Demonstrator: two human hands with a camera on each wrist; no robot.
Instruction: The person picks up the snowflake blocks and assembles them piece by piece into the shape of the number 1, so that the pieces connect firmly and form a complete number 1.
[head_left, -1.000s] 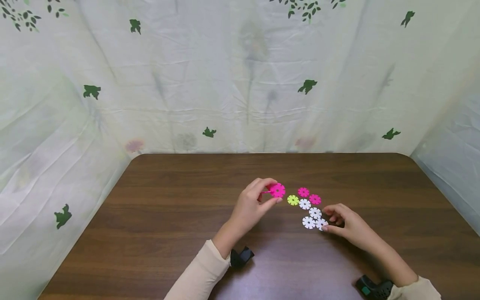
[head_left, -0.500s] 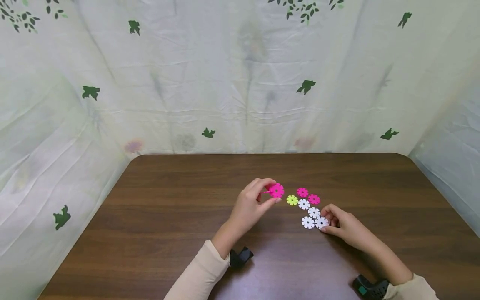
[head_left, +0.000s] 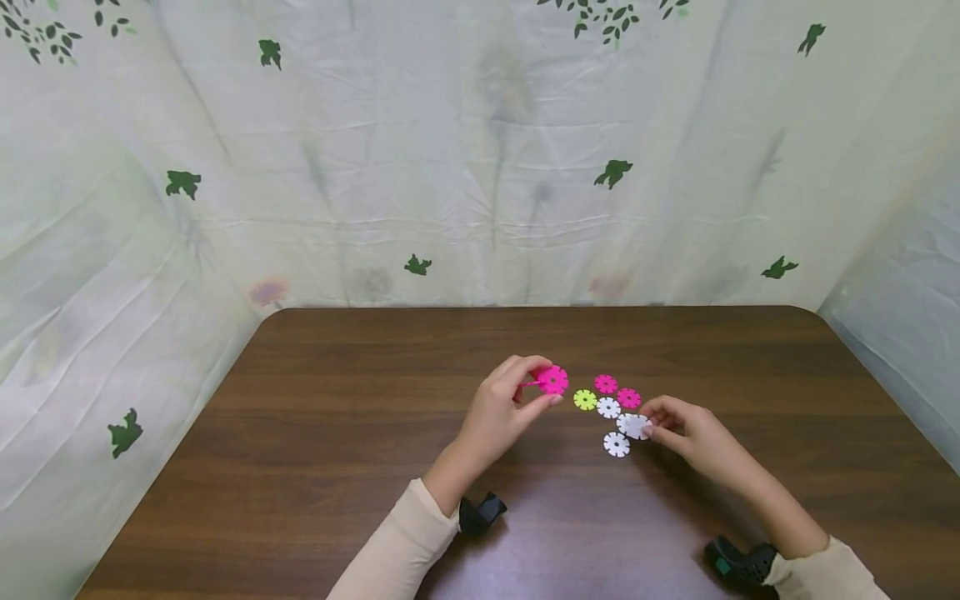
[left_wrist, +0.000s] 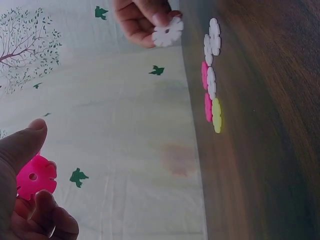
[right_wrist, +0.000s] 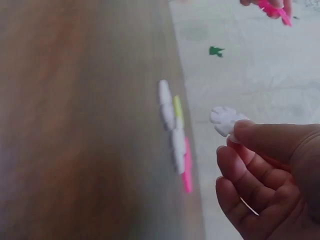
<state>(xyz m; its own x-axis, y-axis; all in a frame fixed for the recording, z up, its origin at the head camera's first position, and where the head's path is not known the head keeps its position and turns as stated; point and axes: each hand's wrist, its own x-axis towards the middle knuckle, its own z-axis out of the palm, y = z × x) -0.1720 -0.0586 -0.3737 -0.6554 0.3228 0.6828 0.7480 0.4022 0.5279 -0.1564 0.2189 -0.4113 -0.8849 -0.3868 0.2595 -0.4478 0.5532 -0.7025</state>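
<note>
My left hand [head_left: 498, 408] pinches a pink notched disc [head_left: 553, 380] between thumb and fingers. A second pink piece, seen edge-on, appears joined to it. Between thumb and fingertips my right hand [head_left: 697, 437] holds a white notched disc [right_wrist: 226, 120], raised off the table. From the head view it overlaps a white disc lying beneath. On the table between the hands lie more flat notched discs: a yellow-green disc [head_left: 585, 400], two pink discs [head_left: 606, 384] and several white discs [head_left: 617, 444].
The brown wooden table [head_left: 337, 433] extends around both hands. Behind it hangs a pale curtain [head_left: 450, 167] with green bird shapes. Each wrist wears a black device [head_left: 482, 514].
My right hand has taken hold of the front-right white disc and lifted it up and slightly away from the table. The left hand stays nearly still with the pink pieces.
</note>
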